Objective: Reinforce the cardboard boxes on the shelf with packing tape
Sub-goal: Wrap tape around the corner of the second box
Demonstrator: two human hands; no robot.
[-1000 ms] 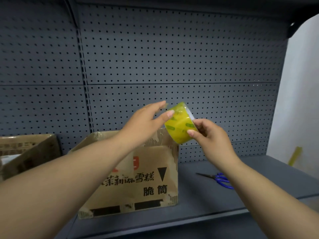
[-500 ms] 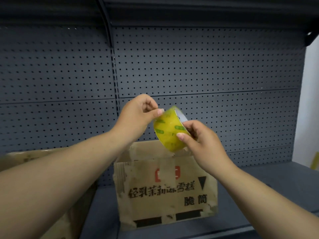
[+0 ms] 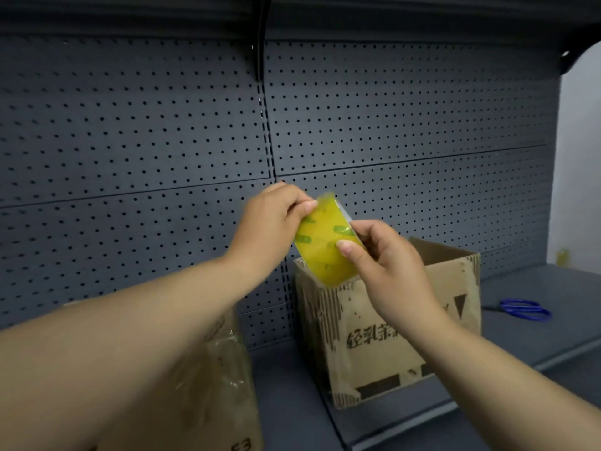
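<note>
Since a second ago the left hand (image 3: 276, 222) has gone from flat fingers to a pinch on the loose flap at the top of the tape roll (image 3: 322, 245). The roll is held up over the near-left corner of the open cardboard box (image 3: 364, 362). The right hand (image 3: 387, 265) grips the roll, thumb on its face. It looks like a light, stiff ring of glossy yellow film, probably slippery, so I'd hold the core and peel by the flap. The box looks worn and soft at the corners. A second box (image 3: 211, 385), near left, has shiny film over it. Blue-handled scissors (image 3: 523, 309) lie to the right on the grey metal shelf (image 3: 553, 346).
</note>
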